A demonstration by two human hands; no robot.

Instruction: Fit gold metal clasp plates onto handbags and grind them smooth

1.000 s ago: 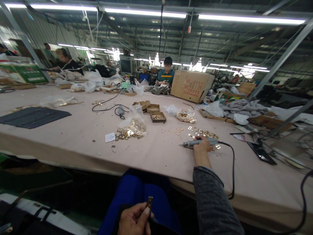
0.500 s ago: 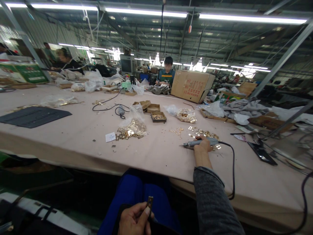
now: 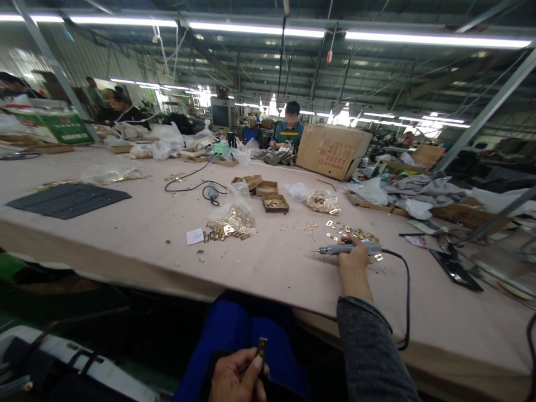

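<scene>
A small metal clip [image 3: 262,347] is pinched upright in the left hand [image 3: 237,379] down near the lap, probably kept ready; the corded electric screwdriver [image 3: 349,249] is gripped by the right hand [image 3: 355,258] on the counter [image 3: 125,234], beside loose brass pieces [image 3: 349,230].

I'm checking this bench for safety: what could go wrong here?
The cord of the electric screwdriver loops over the table edge; it could snag the sleeve. The left hand pinches a small metal piece above the lap, off the table; if dropped, it may fall to the floor.
</scene>
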